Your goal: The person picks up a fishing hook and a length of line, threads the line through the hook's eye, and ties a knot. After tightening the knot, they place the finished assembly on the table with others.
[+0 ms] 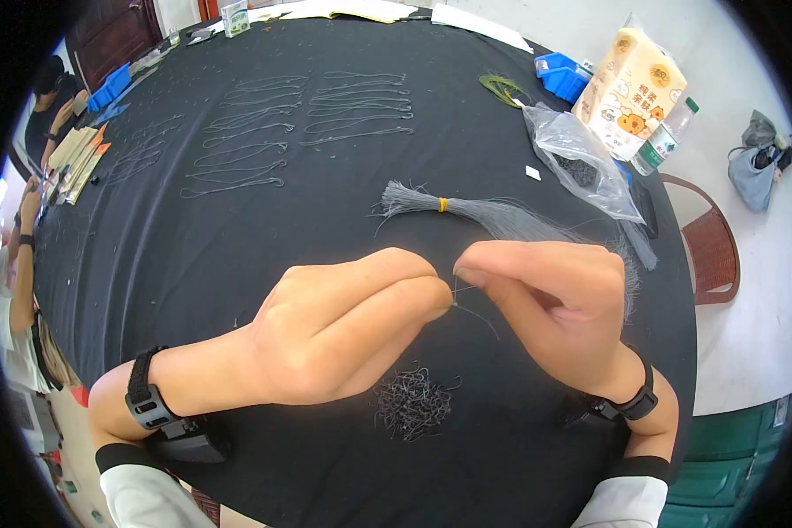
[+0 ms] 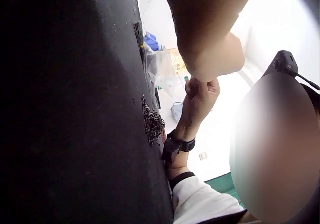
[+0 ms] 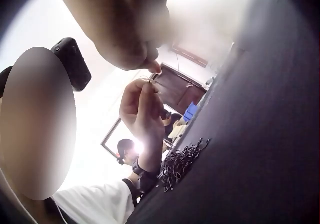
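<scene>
Over the near part of the black-covered table, my left hand (image 1: 348, 326) and right hand (image 1: 559, 304) meet almost tip to tip. Thumb and forefinger of the left hand pinch a thin line (image 1: 479, 318), whose loose end curves out below the fingertips. My right hand pinches the same fine strand just across a narrow gap. Anything smaller inside the left fingertips is hidden. Below the hands lies a heap of small dark fish hooks (image 1: 414, 403). Beyond them stretches a grey bundle of line (image 1: 493, 214), tied with a yellow band (image 1: 443, 204).
Looped lines (image 1: 246, 145) lie in rows at the back left. At the back right stand a plastic bag (image 1: 576, 150), a tissue pack (image 1: 629, 92), a bottle (image 1: 666, 141) and a blue bin (image 1: 561, 77). Another person (image 1: 51, 110) sits at the far left edge.
</scene>
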Demonstrator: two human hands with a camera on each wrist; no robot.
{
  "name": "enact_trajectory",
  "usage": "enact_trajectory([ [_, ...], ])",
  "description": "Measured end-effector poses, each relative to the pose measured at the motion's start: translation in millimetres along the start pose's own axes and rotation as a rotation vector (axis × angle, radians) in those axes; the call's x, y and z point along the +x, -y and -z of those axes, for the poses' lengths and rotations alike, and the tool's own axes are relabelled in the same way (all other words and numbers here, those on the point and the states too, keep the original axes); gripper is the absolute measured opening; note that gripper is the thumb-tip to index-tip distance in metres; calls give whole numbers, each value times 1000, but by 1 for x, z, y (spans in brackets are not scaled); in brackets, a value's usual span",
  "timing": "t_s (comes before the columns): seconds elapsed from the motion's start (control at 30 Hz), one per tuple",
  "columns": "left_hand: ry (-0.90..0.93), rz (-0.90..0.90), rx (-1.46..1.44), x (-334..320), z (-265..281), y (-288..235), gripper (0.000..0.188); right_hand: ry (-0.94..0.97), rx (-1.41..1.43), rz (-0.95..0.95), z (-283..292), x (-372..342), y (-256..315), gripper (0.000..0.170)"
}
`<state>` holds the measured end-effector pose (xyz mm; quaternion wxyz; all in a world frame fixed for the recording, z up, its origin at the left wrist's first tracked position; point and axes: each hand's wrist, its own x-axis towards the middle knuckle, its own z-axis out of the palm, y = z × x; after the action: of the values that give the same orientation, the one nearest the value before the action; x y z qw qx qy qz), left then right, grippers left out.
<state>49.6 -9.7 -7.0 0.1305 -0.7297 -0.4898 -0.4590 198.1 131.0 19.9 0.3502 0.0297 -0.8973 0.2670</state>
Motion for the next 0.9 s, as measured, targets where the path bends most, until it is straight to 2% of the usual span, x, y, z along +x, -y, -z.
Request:
enact_trajectory([
  [0.3, 9, 56, -23, 2, 1, -4, 20, -15, -57, 49, 3, 0, 2, 14],
  [0.7, -23, 130, 39, 3, 3, -8, 17, 114, -14, -120, 14, 0, 26, 12],
  [0.9, -37, 181, 11, 3, 2, -11, 17, 147, -41, 57, 3, -7, 19, 17],
])
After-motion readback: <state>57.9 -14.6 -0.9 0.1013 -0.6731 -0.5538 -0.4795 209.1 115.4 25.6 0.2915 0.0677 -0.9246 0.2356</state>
